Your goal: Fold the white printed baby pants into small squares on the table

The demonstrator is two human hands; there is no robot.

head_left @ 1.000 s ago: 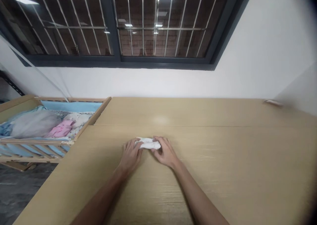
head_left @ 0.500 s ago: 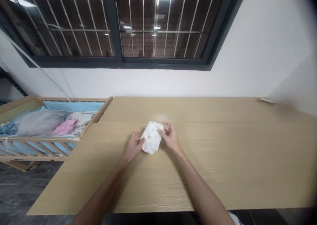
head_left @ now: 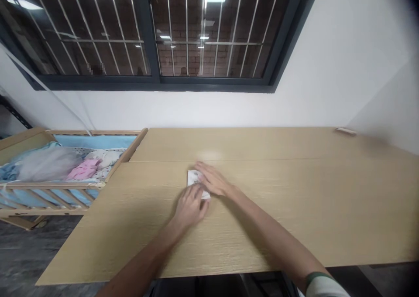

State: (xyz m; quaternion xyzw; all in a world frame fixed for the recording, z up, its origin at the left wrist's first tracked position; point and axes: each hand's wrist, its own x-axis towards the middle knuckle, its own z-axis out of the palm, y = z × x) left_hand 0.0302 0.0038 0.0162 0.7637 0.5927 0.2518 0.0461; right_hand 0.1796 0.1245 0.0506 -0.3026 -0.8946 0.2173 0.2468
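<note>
A small white folded piece (head_left: 193,176) with faint grey print lies on the wooden table (head_left: 281,209) before me. It looks thin and soft, but I cannot tell cloth from paper. From below, my left hand (head_left: 191,205) rests its fingertips on the lower part, thumb out to the right. My right hand (head_left: 212,179) lies over its upper right side, palm down with the fingers stretched out. Between them the hands cover much of the white piece, and only its upper left corner and a strip at the lower right show.
To the left stands a wooden cot (head_left: 126,157) with blue lining, holding a pink cloth (head_left: 84,169) and other bedding. A barred window (head_left: 157,83) is in the white wall behind the table. A small flat white object (head_left: 345,131) lies at the far right corner.
The white piece was held up, wider and crumpled, between both hands. Now it is smaller and flat on the table, with both hands over it. My left hand has moved right.
</note>
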